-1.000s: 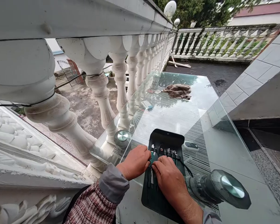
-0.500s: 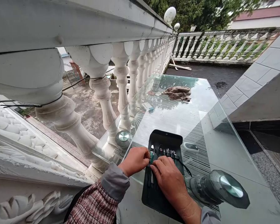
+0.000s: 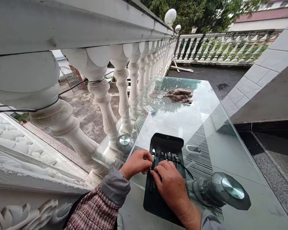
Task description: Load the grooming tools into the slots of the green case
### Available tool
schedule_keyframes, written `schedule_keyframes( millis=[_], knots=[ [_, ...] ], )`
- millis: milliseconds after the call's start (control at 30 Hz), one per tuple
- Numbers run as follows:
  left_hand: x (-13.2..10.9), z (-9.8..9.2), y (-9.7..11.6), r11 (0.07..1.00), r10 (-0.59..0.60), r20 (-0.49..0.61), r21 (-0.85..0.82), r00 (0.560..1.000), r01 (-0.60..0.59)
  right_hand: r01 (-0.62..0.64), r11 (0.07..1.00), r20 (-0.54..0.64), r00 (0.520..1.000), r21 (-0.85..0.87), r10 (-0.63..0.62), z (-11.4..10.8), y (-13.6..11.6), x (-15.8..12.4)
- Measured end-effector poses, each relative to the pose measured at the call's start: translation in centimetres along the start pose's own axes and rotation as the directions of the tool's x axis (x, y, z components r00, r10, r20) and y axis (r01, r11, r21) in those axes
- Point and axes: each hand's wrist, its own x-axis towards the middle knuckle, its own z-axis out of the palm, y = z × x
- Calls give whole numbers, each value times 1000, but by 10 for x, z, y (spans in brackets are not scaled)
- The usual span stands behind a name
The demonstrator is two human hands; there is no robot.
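A black open tool case [image 3: 167, 142] lies on a glass table [image 3: 182, 118], with several small dark and teal-handled tools [image 3: 169, 156] slotted in a row. My left hand [image 3: 135, 163] pinches a thin tool at the case's left edge, fingers closed. My right hand [image 3: 169, 183] rests over the case's lower half, its fingertips pressed against the same tool next to my left fingers. What lies under my right palm is hidden.
A white stone balustrade [image 3: 120, 73] runs along the table's left side. Metal table-leg caps sit at near left [image 3: 124, 140] and near right [image 3: 231, 188]. A small dark object [image 3: 193, 149] lies right of the case, a brown rag [image 3: 180, 95] and a small box [image 3: 149, 109] farther back.
Both hands have slid slightly left and toward me along the case, my left fingers now pinching at its left edge. The view shifted a little.
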Motion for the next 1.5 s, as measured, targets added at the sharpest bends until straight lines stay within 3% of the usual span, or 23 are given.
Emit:
schedule_keyframes(
  millis=[733,900,1000,1100,1200,1367,1500],
  knots=[
    [2,-1,0,975,-33,-9,-218,999,31,-67,990,-1,998,122,68,2,-4,3],
    [3,-1,-2,992,36,-32,-122,999,-40,-105,958,-23,993,267,115,1,-2,5],
    [4,-1,-5,987,125,-71,106,990,-117,-104,948,-43,991,301,123,-2,-1,7],
    [3,-1,-6,872,273,-98,445,957,-203,-46,959,-81,994,280,72,-6,-6,5],
    [2,-2,-5,716,349,-48,658,936,-233,72,963,-121,992,259,-42,-12,-16,-1],
    [3,-4,-8,538,386,-44,822,921,-186,210,948,-242,958,237,-152,-36,-12,-7],
    [7,-2,-13,407,419,6,893,908,-193,111,994,-388,916,8,-100,-59,26,-6]
  ],
)
